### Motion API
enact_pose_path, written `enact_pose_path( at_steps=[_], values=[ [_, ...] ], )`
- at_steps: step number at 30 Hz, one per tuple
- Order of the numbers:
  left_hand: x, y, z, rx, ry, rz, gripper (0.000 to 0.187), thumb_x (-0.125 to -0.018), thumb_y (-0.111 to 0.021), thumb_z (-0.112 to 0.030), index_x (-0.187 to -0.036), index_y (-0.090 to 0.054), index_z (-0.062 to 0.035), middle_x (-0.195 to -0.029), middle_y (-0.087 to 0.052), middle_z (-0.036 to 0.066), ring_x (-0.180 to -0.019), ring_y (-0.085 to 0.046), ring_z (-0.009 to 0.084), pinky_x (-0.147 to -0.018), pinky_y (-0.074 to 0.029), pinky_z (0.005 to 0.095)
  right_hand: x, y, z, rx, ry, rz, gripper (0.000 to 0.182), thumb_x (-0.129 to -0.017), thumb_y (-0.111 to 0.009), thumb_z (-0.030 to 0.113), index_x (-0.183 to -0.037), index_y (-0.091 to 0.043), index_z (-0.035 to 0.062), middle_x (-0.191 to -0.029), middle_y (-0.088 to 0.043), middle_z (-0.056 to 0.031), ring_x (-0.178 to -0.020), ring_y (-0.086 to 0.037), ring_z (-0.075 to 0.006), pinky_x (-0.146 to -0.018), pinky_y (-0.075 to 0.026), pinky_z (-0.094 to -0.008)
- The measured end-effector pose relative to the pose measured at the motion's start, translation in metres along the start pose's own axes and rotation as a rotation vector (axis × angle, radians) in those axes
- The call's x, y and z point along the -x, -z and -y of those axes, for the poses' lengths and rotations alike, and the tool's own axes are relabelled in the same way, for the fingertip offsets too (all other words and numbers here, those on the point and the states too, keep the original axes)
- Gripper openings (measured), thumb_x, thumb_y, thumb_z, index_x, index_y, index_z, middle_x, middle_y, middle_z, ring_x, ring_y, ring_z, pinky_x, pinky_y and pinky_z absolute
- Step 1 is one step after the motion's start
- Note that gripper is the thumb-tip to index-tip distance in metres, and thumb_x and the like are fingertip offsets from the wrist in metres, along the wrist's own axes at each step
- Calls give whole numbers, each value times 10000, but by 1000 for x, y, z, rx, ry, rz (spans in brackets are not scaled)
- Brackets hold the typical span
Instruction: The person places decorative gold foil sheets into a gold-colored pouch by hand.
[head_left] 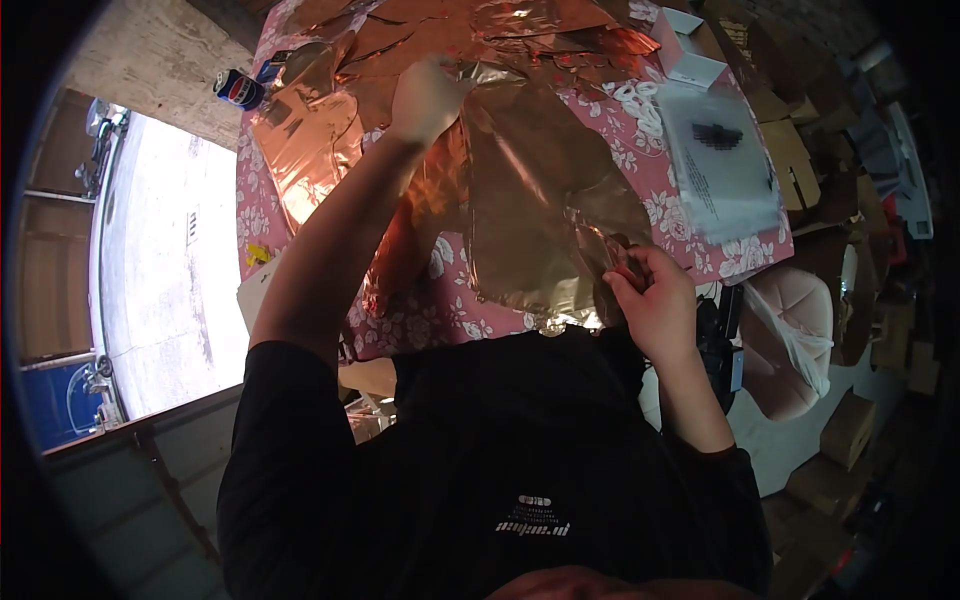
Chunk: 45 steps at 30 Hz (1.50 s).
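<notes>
Head view: floral tablecloth [690, 215] (pink) under copper foil [520, 190].

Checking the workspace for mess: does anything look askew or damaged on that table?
The copper foil sheets lie crumpled and overlapping across the floral tablecloth. The left hand and right hand grip one creased sheet. A can lies tipped at the table's far corner.

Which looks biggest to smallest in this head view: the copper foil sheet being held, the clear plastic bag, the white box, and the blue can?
1. Copper foil sheet, gripped by both hands.
2. Clear plastic bag.
3. White box.
4. Blue can.

The box and can look close in size, and the fisheye lens distorts the picture's edges, so that order is unsure.
</notes>
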<state>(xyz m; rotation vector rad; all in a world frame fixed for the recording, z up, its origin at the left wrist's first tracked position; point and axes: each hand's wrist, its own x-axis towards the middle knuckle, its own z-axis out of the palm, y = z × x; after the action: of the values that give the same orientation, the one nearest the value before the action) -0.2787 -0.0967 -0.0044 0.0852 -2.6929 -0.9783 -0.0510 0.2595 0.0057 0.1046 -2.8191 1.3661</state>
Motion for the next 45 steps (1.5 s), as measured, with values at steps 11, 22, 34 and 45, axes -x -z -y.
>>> enact_pose_path(
  at_steps=[11, 22, 34, 45],
  values=[
    [4, 1, -9, -129, -49, -42, 543, -878, -873, -298, -1288, -706, 16, -1022, -794, 193, -987, -775, 362, -887, -592, 452, -6, 0, 6, 85, -50, 31, 281, -882, -865, 78, -1103, -720, -17, -845, -745, -112, -738, -705, -151, -690, -557, -329],
    [6, 9, -2, -187, -162, -190, 620, -959, -796, -338, -1417, -577, 16, -1463, -570, 320, -1338, -585, 489, -1090, -518, 516, -7, 1, 8, 139, 6, -12, 339, -848, -905, 144, -1086, -712, -2, -822, -692, -131, -690, -656, -234, -657, -529, -374],
    [84, 15, -33, -384, -692, 375, 1057, -1001, -618, -695, -1698, -275, 22, -1787, -201, 269, -1678, -141, 420, -1359, -126, 559, -8, 0, 6, 103, -23, 16, 350, -860, -904, 141, -1111, -712, -10, -805, -675, -108, -684, -635, -204, -660, -527, -357],
    [90, 2, -24, -469, -677, 470, 1180, -955, -591, -802, -1718, -210, 13, -1791, -197, 257, -1684, -122, 404, -1363, -102, 545, -20, 12, 24, 301, 193, -197, 522, -851, -920, 174, -1272, -669, -3, -1128, -741, -149, -1042, -726, -277, -898, -586, -398]
  ],
)
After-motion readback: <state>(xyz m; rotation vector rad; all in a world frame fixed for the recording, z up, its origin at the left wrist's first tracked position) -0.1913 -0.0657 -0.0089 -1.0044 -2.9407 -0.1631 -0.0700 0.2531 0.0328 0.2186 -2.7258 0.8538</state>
